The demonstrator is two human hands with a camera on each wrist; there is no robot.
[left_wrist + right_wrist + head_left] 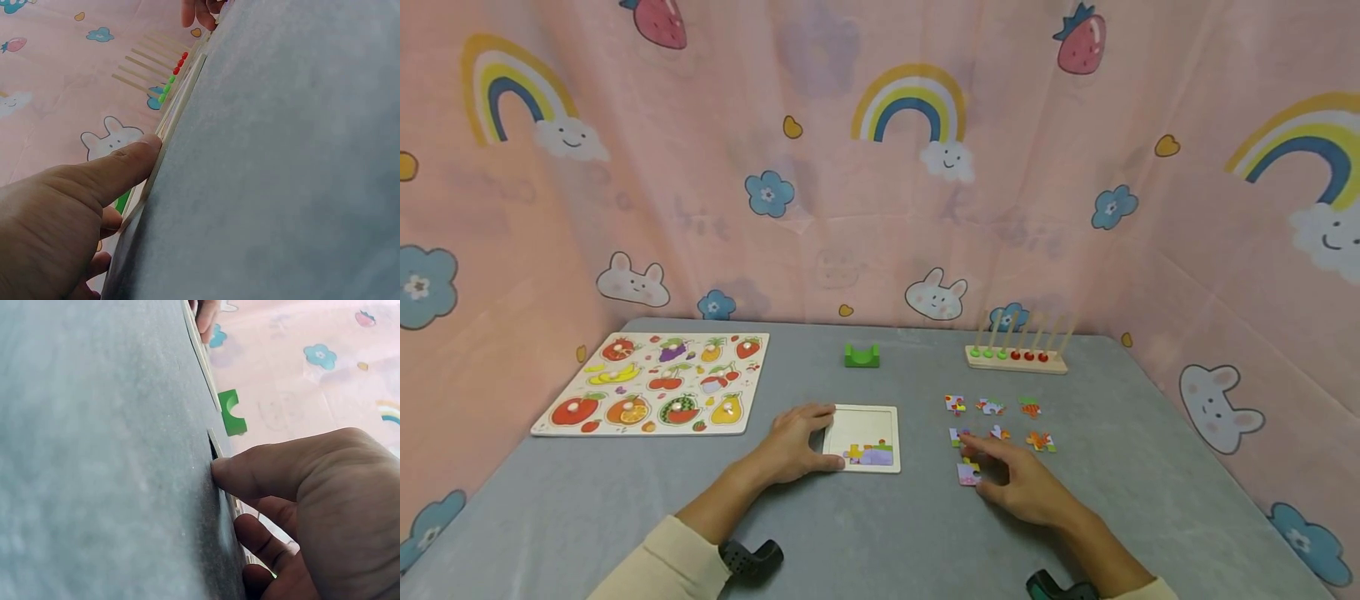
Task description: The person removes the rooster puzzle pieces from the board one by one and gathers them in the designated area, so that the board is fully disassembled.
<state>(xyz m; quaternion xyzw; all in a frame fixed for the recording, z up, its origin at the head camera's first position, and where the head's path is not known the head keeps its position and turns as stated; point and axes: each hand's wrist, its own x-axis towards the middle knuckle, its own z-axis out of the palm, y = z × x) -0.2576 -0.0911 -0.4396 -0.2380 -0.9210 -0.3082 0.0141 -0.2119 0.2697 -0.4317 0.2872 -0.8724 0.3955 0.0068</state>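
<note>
My left hand [792,446] holds the left side of a small wooden puzzle tray [861,421], its thumb at the near corner and fingers at the far one. Several joined jigsaw pieces [874,453], purple, yellow and green, lie along the tray's near edge. In the left wrist view the thumb [134,156] presses on the tray's rim. To the right, my right hand [1026,483] pinches a purple jigsaw piece [967,475] by its edge, low over the table. The right wrist view shows the thumb [234,475] against that thin piece; the fingers hide part of it.
Loose jigsaw pieces [991,407] lie in rows beyond the right hand, an orange one [1041,442] among them. A fruit board [662,383] lies at the left. Behind stand a green block [862,357] and a pegged wooden rack [1017,361] with beads, before a pink curtain.
</note>
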